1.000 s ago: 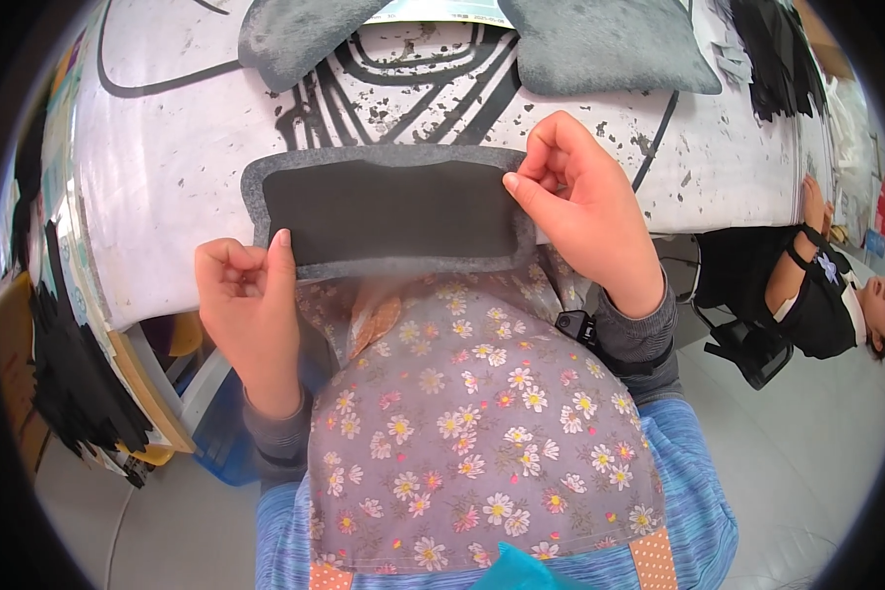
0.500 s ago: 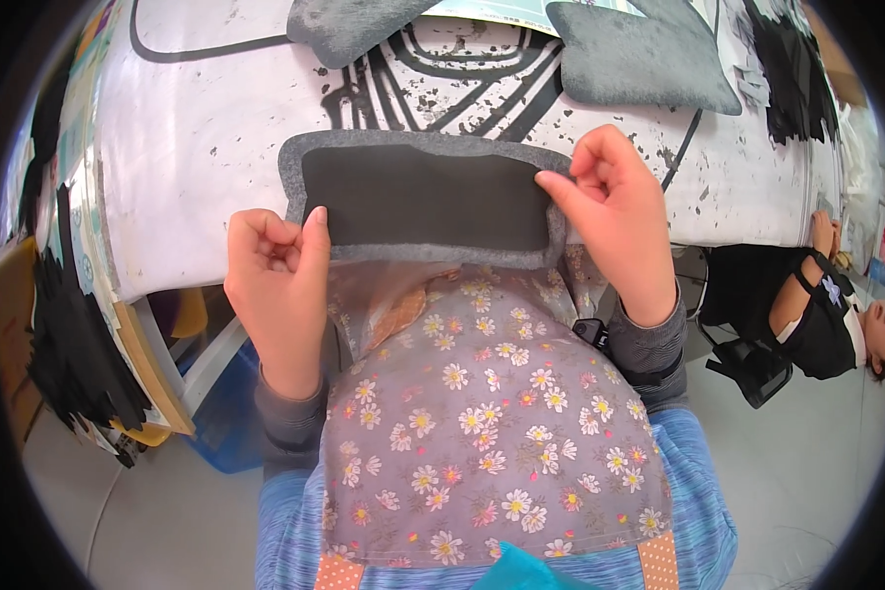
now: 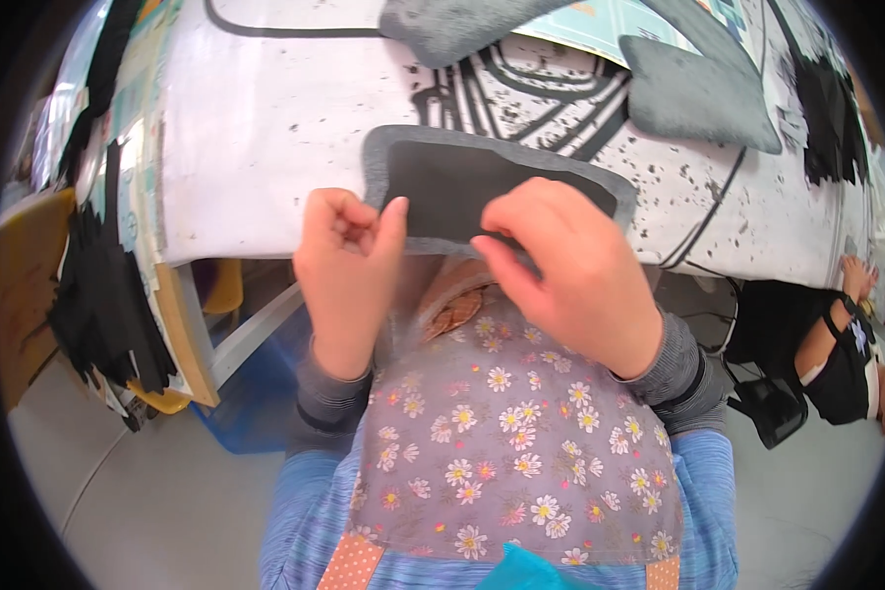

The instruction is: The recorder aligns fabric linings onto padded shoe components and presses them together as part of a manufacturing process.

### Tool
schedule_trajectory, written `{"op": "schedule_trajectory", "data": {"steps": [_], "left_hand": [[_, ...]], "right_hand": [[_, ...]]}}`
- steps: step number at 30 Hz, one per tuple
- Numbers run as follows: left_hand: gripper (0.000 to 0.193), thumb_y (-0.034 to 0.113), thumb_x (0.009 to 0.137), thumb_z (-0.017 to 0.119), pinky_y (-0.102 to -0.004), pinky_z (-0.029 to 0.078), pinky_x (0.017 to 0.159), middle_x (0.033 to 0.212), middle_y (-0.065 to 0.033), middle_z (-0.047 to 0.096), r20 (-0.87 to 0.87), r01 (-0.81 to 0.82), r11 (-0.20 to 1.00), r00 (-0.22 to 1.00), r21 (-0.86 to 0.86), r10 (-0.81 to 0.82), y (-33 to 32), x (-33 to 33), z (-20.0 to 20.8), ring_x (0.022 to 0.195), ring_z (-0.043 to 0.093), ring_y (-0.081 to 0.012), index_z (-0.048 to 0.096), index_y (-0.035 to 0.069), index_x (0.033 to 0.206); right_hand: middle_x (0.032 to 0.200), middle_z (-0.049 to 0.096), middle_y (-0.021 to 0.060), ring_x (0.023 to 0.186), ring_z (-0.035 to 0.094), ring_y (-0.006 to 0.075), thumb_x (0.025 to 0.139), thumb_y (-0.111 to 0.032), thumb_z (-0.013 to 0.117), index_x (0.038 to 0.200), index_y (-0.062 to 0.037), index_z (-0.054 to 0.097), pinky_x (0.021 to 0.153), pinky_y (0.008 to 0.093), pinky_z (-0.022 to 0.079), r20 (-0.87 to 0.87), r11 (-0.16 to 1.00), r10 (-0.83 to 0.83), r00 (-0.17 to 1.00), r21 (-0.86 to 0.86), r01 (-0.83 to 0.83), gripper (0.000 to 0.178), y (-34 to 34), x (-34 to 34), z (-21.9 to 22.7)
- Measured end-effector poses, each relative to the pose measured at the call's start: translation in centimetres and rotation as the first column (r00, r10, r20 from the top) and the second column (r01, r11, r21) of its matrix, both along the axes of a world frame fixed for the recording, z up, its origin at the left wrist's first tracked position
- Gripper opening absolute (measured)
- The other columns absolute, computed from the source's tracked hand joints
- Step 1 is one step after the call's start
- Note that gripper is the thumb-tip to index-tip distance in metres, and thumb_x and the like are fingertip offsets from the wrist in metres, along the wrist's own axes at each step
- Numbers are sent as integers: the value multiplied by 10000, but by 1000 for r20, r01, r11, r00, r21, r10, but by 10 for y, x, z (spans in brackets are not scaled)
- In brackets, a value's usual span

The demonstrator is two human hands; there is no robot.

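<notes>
A grey, fuzzy-looking rectangular fabric piece point(image 3: 376, 157) with rounded corners lies at the table's front edge. A flat black rectangle point(image 3: 442, 187) covers most of it, leaving a grey border. My left hand point(image 3: 346, 270) is closed at the piece's lower left side, thumb along the edge and fingers curled. Over the lower middle of the piece is my right hand point(image 3: 580, 280), thumb and forefinger brought together at the black rectangle's lower edge. That hand hides part of the black surface and of the lower border.
More grey fabric shapes point(image 3: 698, 98) lie farther back on the white, black-lined table cover point(image 3: 265, 128). Black strips hang at the left point(image 3: 113, 305) and lie at the far right point(image 3: 831, 118). A seated co-worker's arm point(image 3: 821, 339) reaches the table at the right.
My right hand has moved from the piece's right end to its lower middle. The left hand stays at the left side. The whole view has shifted, so things appear farther right.
</notes>
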State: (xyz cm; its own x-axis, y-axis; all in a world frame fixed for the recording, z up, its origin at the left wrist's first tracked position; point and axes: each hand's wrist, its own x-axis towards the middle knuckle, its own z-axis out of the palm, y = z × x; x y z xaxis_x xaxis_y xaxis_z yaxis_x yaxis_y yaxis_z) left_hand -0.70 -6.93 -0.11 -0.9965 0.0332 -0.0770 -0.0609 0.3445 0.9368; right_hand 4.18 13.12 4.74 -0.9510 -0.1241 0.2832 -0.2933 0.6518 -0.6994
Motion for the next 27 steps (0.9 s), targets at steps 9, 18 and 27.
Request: {"op": "schedule_trajectory", "data": {"steps": [9, 18, 27], "left_hand": [[198, 45, 948, 677, -295, 502, 658, 811, -59, 618, -33, 25, 999, 999, 30, -24, -7, 5, -3, 696, 583, -114, 496, 27, 1027], [103, 51, 1048, 478, -207, 417, 650, 920, -32, 599, -15, 162, 987, 987, 12, -162, -20, 1, 0, 766, 511, -59, 426, 76, 1134], [150, 35, 1024, 516, -226, 436, 647, 836, -27, 610, 26, 166, 980, 986, -110, -164, -9, -1, 15, 724, 530, -67, 448, 59, 1156]], "right_hand": [[871, 602, 63, 835, 639, 249, 812, -209, 779, 977, -83, 553, 668, 367, 534, 109, 961, 40, 993, 268, -68, 308, -39, -30, -10], [799, 635, 52, 775, 674, 238, 872, -176, 656, 915, -90, 571, 629, 356, 547, 47, 960, 92, 995, 263, -102, 128, -40, -34, -22], [711, 612, 88, 674, 668, 244, 876, -116, 674, 883, -55, 586, 596, 364, 526, 9, 991, -123, 992, -53, 124, 107, -41, -24, -39]]}}
